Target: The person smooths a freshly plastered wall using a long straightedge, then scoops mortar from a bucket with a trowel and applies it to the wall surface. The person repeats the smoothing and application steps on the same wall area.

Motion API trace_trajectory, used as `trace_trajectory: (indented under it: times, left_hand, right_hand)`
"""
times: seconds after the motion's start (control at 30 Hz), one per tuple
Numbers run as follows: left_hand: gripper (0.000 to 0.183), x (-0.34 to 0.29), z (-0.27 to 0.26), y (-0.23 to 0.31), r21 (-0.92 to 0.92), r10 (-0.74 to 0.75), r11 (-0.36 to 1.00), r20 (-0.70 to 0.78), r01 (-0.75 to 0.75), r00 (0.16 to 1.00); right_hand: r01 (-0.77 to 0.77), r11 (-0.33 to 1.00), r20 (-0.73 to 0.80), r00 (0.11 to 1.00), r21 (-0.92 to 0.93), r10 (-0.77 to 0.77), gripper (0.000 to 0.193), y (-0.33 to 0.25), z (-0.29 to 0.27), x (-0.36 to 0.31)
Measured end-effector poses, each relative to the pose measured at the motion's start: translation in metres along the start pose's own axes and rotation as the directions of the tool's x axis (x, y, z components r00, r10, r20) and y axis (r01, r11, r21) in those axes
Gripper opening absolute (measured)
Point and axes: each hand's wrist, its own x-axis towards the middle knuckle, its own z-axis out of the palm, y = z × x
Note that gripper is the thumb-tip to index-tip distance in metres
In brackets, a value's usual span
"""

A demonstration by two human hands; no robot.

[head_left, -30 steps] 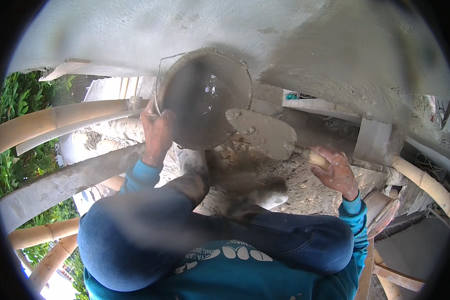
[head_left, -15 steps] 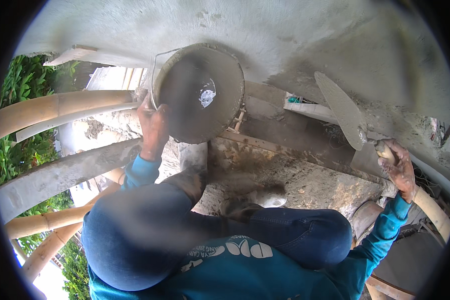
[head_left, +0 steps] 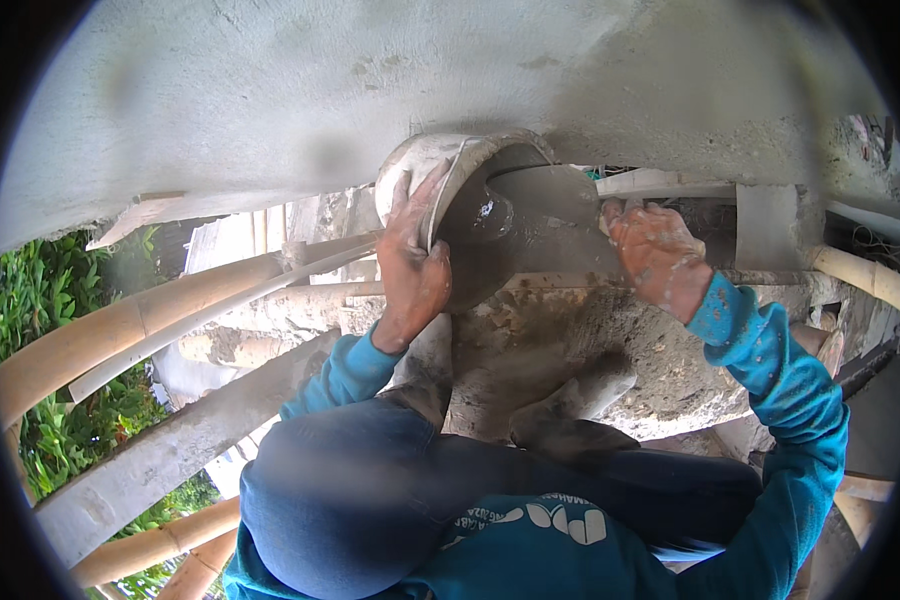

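My left hand (head_left: 413, 268) is closed on the rim of a mortar-smeared bucket (head_left: 410, 172), thumb at its edge. The bucket is tipped over with its mouth toward the right, and wet grey mix with a shiny patch shows inside. My right hand (head_left: 658, 252) is wrapped around the handle of a trowel (head_left: 550, 188). The trowel's flat grey blade reaches left into the bucket's mouth. Most of the handle is hidden under my fingers.
A grey plastered wall (head_left: 270, 110) spans the top. At left, bamboo poles (head_left: 140, 310) and a long plank (head_left: 185, 450) cross in front of green plants (head_left: 80, 350). Below the bucket lies a rough, mortar-spattered ledge (head_left: 540, 370), near my bent knees and boots.
The bucket has moved right and tipped from facing up toward its right side. My right hand has brought the trowel left from the wall to the bucket's mouth.
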Motion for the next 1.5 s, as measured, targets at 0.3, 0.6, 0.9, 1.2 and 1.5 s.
trace_trajectory:
  times: [0.3,0.6,0.9,1.2,1.5]
  left_hand:
    - [0.075,0.026,0.012,-0.01,-0.153,0.158,0.98,0.222,-0.125,0.962]
    - [0.072,0.035,-0.003,-0.037,-0.123,-0.242,0.953,0.237,0.276,0.941]
    - [0.059,0.028,-0.04,-0.053,-0.197,-0.341,0.92,0.032,0.34,0.94]
    - [0.044,0.021,-0.051,-0.031,-0.254,-0.448,0.877,-0.123,0.408,0.886]
    - [0.047,0.016,-0.04,-0.049,-0.299,-0.439,0.86,-0.021,0.413,0.898]
  right_hand:
    - [-0.162,0.868,-0.112,0.964,0.469,0.241,0.031,-0.052,0.138,-0.011]
    - [-0.277,0.073,0.223,0.88,0.958,0.42,0.038,-0.108,0.092,-0.038]
    - [-0.145,-0.185,0.231,0.453,0.972,0.861,0.036,-0.171,0.063,-0.091]
    - [-0.116,-0.235,0.19,-0.31,0.965,0.932,0.044,-0.14,0.157,0.122]
    - [0.375,-0.211,0.25,-0.057,0.903,0.967,0.042,-0.087,0.064,0.026]
